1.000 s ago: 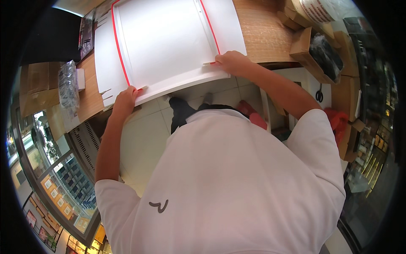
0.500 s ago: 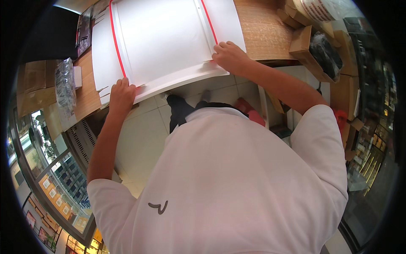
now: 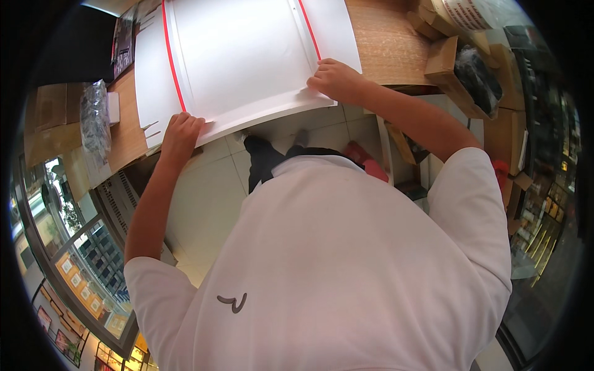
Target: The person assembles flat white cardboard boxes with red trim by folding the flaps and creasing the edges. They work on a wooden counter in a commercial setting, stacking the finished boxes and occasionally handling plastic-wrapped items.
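A large white cardboard sheet [image 3: 241, 55] lies on the wooden table, its near edge sticking out over the table's front. Two narrow red strips, a left one [image 3: 172, 71] and a right one [image 3: 310, 31], run along it from far to near. My left hand [image 3: 180, 135] is closed on the near flap of the sheet, just below the end of the left strip. At the near right corner, my right hand [image 3: 336, 80] grips the same flap beside the right strip's end. The fingertips of both hands are partly hidden. Short slits cut the sheet's left edge.
Brown cardboard boxes, one open box [image 3: 442, 68] holding something dark, stand at the table's right. Left of the sheet lies a clear plastic-wrapped bundle [image 3: 96, 123] beside another box [image 3: 52, 117]. My legs are below the table edge, over the tiled floor [image 3: 204, 198].
The near flap has tilted up slightly between my hands. My left hand has shifted a little right and turned, while my right hand has moved slightly left.
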`<state>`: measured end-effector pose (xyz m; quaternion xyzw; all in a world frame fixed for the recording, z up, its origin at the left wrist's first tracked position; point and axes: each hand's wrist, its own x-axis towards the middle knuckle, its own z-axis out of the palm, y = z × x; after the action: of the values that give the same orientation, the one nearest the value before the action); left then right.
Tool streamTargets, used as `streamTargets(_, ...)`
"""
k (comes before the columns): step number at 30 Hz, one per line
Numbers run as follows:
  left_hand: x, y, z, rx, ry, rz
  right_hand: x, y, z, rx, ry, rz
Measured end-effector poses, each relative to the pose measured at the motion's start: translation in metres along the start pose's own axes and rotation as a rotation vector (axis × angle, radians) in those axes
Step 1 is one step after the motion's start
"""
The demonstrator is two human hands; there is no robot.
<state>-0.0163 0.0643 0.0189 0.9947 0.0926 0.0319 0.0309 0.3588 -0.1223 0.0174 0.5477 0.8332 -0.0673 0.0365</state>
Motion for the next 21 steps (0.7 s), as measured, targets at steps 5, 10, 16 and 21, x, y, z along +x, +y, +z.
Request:
streamTargets(5,0.001,0.002,0.005,0.039,0.005,-0.01,0.004,-0.007,0.005,-0.089,0.102,0.0)
streamTargets(10,0.004,0.008,0.004,0.093,-0.023,-0.052,0.002,-0.009,0.011,-0.106,0.189,-0.025)
streamTargets(16,0.002,0.009,0.006,0.031,0.031,-0.105,-0.001,-0.003,0.006,-0.025,0.094,-0.047)
streamTargets(21,-0.001,0.006,0.008,0.011,0.04,-0.069,-0.006,0.003,0.015,-0.004,0.146,-0.119)
